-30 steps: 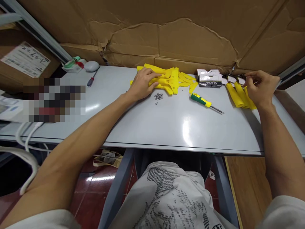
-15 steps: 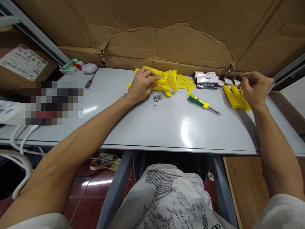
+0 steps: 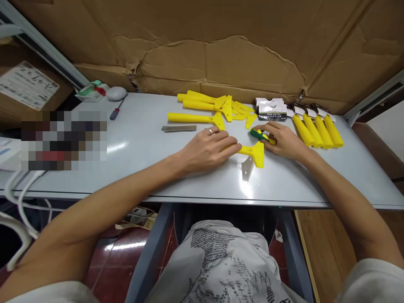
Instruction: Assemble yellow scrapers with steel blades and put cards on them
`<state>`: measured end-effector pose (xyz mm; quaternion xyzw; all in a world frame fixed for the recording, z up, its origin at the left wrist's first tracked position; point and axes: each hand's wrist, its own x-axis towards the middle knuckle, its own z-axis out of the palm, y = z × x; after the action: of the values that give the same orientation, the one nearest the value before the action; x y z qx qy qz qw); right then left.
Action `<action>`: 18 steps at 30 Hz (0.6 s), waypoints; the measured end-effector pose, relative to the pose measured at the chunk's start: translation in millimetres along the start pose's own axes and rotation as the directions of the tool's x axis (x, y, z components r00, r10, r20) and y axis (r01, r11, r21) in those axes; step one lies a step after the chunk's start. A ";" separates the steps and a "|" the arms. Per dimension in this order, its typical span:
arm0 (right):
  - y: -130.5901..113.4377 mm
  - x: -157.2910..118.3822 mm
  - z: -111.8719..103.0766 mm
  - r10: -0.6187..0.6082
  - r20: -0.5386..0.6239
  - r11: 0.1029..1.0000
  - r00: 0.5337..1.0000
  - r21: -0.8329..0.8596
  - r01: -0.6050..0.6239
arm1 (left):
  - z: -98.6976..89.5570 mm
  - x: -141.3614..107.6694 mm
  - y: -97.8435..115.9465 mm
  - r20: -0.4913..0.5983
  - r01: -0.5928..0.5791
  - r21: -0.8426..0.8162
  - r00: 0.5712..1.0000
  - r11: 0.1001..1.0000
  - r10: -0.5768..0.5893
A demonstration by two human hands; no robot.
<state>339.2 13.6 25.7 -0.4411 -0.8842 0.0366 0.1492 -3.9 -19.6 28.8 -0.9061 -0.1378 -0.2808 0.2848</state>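
My left hand (image 3: 210, 148) is closed around the handle of a yellow plastic scraper (image 3: 259, 155), whose flat, holed head sticks out to the right just over the table. My right hand (image 3: 282, 139) has its fingers around the green and yellow screwdriver (image 3: 257, 134); its shaft is hidden behind the hand. More yellow scraper handles (image 3: 189, 117) lie beyond my left hand, with small yellow plates (image 3: 251, 120) to their right. Thin metal strips (image 3: 179, 128) are stacked left of that hand. The heap of small screws cannot be made out behind my fingers.
Several yellow scrapers with metal and white heads (image 3: 318, 131) lie in a row at the right. Black and white small boxes (image 3: 272, 110) stand near the cardboard wall (image 3: 252, 59). Another screwdriver (image 3: 115, 113) and a white rounded object (image 3: 116, 93) are at the back left.
My left hand has come toward me with one yellow scraper from the pile. My right hand has left the row of scrapers at the right and moved left onto the screwdriver.
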 end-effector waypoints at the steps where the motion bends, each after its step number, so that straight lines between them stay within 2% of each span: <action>1: 3.0 -0.5 -0.1 0.014 0.002 1.000 1.000 -0.013 -0.014 | -2.0 2.1 2.5 0.024 -0.028 0.023 0.999 0.999 0.027; 8: 30.3 -5.7 -6.2 0.075 -0.017 0.991 0.997 -0.107 -0.077 | -4.5 -0.7 3.1 0.150 -0.069 0.045 0.987 0.997 0.061; 11: 31.1 -6.0 -5.7 0.071 -0.018 0.992 0.997 -0.108 -0.073 | -1.8 -1.3 3.4 0.190 -0.048 -0.034 0.980 0.998 0.054; 13: 30.9 -5.8 -5.7 0.070 -0.018 0.992 0.997 -0.105 -0.071 | -0.6 -3.9 -4.9 0.168 0.025 -0.156 0.986 0.987 0.002; 15: 31.5 -5.4 -6.2 0.063 -0.015 0.993 0.998 -0.098 -0.064 | -0.9 -11.8 -25.2 0.150 0.170 -0.285 0.980 0.943 -0.131; 16: 32.1 -5.2 -6.5 0.056 -0.014 0.994 0.998 -0.094 -0.057 | -1.5 -18.5 -40.0 0.175 0.267 -0.325 0.960 0.907 -0.220; 18: 33.3 -4.9 -6.9 0.043 -0.017 0.995 0.999 -0.087 -0.044 | -2.7 -37.4 -75.7 0.275 0.438 -0.309 0.891 0.844 -0.361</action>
<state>369.6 29.5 24.5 -0.4665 -0.8740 -0.0020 0.1356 -66.2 36.0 41.8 -0.9179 -0.2987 -0.2595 0.0316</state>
